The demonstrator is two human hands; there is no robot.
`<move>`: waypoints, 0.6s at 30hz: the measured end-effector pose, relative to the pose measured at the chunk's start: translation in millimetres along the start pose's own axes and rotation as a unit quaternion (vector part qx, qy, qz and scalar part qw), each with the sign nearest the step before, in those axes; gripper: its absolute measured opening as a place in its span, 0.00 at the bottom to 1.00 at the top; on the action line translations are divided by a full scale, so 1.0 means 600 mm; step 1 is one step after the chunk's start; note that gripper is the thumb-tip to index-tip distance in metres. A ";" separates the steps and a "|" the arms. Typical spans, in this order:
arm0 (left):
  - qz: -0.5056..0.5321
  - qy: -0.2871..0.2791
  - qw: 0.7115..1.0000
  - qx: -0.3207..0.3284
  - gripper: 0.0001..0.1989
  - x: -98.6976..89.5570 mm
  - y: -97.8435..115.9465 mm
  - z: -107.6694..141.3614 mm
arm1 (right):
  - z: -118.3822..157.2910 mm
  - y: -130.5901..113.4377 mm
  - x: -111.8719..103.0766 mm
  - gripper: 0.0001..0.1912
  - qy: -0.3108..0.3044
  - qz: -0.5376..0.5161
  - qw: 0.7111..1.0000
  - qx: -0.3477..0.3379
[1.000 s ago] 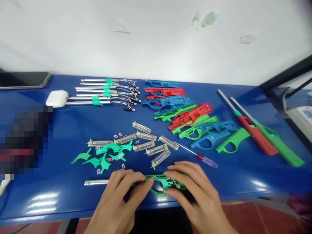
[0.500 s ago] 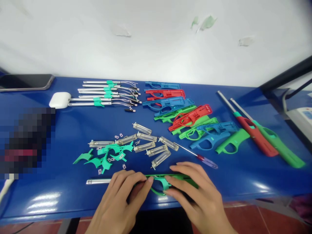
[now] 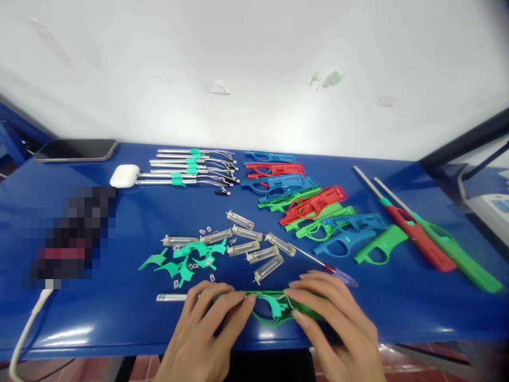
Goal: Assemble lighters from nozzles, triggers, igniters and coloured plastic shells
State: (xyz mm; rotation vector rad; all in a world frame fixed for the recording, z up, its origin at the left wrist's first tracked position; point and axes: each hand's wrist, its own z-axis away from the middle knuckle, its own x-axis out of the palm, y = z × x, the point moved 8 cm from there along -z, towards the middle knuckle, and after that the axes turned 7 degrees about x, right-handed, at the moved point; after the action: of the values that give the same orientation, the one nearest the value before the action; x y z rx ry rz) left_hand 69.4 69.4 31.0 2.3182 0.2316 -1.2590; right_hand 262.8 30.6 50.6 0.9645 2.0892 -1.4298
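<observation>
A green lighter shell [image 3: 267, 318] lies at the table's front edge, with a metal tube [image 3: 170, 298] sticking out on its left. My left hand [image 3: 210, 329] is closed on the shell's left part, thumb and forefinger pinched together at its upper edge. Inside the trigger opening sits a teal trigger piece [image 3: 275, 306], and a thin white wire runs above it toward the right. My right hand [image 3: 338, 318] is closed round the shell's right part, its thumb and forefinger at the wire. The shell's right end is mostly hidden under my fingers.
Clear fuel tanks [image 3: 260, 254], teal triggers [image 3: 186, 265] and a screwdriver [image 3: 342, 276] lie just beyond my hands. Farther back are metal tubes with wires [image 3: 175, 162] and coloured shells [image 3: 318, 204]. Two lighters [image 3: 421, 233] lie right; a phone [image 3: 75, 149] and white case [image 3: 124, 175] left.
The view has shifted, so the table's contents appear lower. My right thumb and forefinger have moved off the teal trigger, a little to the right. The white wire now shows between my hands.
</observation>
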 end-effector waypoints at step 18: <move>-0.011 -0.034 0.993 -0.113 0.14 -0.048 -0.113 -0.001 | -0.089 0.004 0.035 0.08 -0.092 0.159 0.979 -0.091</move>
State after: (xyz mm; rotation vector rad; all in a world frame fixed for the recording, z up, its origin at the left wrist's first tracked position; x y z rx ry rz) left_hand 28.5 130.5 32.3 2.0826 0.3569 -1.2521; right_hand 252.6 86.8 54.6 0.9980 1.8002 -1.1016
